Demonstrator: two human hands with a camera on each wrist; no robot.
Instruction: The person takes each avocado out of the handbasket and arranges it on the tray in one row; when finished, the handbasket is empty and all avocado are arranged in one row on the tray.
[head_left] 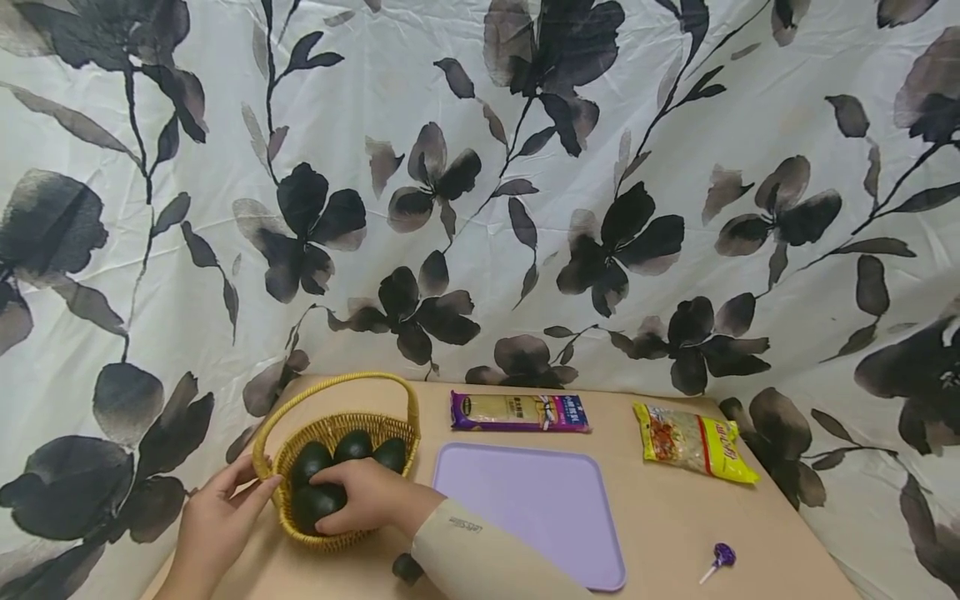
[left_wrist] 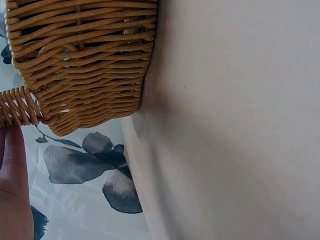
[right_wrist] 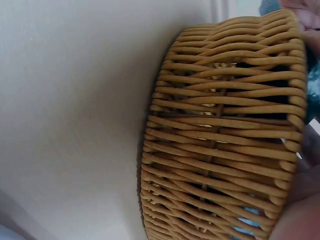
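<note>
Table (head_left: 660, 517): front edge cut off, head view. Tray (head_left: 525, 492): front L corner hidden under R sleeve (head_left: 487, 550). Dark item (head_left: 406, 568) adj. sleeve: partly hidden, ID unclear. R hand (head_left: 367, 497) covers pt. of front-most dark oval (head_left: 306, 507). Basket (left_wrist: 90, 65): cut by top pic edge, L-wrist view.

A brown wicker basket (left_wrist: 90, 65) fills the upper left corner (small gaps show between its strands), its base against the pale desk (left_wrist: 240, 120). At the left edge, the left hand (left_wrist: 14, 192) touches the coiled handle (left_wrist: 17, 107); dark flowers mark the whitish cloth (left_wrist: 85, 212).
</note>
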